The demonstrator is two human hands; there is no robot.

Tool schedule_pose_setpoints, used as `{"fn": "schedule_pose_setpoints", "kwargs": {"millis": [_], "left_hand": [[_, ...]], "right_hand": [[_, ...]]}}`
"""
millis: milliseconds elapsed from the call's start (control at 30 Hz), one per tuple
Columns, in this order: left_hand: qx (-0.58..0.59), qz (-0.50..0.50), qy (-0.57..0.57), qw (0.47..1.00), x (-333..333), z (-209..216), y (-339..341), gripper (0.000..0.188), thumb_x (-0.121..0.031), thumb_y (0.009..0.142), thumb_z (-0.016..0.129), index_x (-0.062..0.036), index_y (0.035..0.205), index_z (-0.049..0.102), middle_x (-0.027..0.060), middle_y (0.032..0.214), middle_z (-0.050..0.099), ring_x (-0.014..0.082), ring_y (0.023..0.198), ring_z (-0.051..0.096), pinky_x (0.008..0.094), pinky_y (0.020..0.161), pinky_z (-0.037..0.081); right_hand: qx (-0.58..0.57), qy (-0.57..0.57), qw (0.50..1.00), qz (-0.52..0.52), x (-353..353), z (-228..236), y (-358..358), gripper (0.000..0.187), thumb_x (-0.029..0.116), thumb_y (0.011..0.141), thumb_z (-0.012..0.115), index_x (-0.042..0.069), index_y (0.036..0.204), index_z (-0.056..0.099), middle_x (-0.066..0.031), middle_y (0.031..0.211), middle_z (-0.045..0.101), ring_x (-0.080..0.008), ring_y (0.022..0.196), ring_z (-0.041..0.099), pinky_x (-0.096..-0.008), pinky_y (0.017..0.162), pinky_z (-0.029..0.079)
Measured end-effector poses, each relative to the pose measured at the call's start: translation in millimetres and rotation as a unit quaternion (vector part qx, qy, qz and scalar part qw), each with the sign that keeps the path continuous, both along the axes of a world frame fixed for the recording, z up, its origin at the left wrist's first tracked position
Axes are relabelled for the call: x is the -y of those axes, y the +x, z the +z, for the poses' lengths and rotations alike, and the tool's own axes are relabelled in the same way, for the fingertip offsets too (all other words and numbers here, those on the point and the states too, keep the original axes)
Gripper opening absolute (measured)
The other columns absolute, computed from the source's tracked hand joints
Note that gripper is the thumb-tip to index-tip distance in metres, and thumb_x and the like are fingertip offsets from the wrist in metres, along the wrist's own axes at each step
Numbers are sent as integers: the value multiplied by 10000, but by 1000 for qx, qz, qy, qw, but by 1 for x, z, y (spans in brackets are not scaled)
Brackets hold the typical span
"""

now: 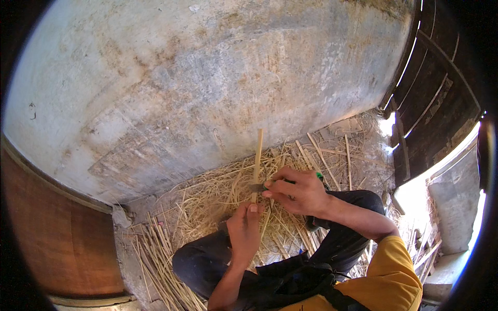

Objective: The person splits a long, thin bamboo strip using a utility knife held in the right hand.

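A thin, pale strip that looks like split bamboo (258, 147) stands nearly upright in front of me. Its lower end is pinched between the thumb and fingers of my left hand (245, 228). Just above, my right hand (297, 190) is closed on a small knife (256, 187), whose short grey blade lies across the strip. Most of the knife's handle is hidden inside my fingers. Curled shavings (207, 202) cover the floor beneath both hands.
Long split sticks (161, 254) lie in a bundle at my left, and several more (348, 160) lean near the wall. A stained plaster wall (223, 93) rises ahead. Brown wooden panels (57, 223) stand at left; dark boards (436, 98) at right.
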State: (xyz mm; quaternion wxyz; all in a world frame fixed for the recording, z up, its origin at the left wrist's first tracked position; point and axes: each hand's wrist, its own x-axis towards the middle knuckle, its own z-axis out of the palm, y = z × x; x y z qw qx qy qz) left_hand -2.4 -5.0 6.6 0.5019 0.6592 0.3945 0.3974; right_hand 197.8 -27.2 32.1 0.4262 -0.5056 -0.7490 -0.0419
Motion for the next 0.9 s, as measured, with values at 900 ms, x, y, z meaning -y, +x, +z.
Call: {"fn": "schedule_pose_setpoints", "kwargs": {"millis": [900], "left_hand": [[-136,41,152,978,1,8,-1,162,-104,1025,546,15,929,598,157,702,611,290,572,589,347,577,458]], "right_hand": [[62,12,993,-103,-9,2,15,173,210,864,766,131,1005,704,-67,836,633,-273,599,666,-402,505,529]]}}
